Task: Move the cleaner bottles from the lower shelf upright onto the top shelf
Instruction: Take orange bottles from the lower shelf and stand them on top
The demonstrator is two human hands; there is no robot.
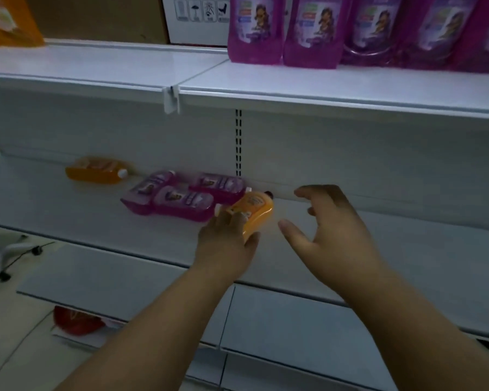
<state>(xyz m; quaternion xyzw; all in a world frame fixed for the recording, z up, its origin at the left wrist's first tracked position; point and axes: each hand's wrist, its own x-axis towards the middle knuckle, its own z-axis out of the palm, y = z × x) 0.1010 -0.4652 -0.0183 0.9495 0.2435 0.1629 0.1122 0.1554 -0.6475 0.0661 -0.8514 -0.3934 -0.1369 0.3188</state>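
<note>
I judge the orange cleaner bottle [251, 214] rigid, smooth and light; left hand [226, 244] grasps its body, right hand [331, 224] hovers released.

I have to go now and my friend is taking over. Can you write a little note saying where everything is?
Left hand grips an orange bottle lying on the lower shelf. Right hand is open beside it, holding nothing.
Done: purple bottles stand upright on the top shelf.
Left: three purple bottles and another orange bottle lie flat on the lower shelf. Stand all five up top.
</note>
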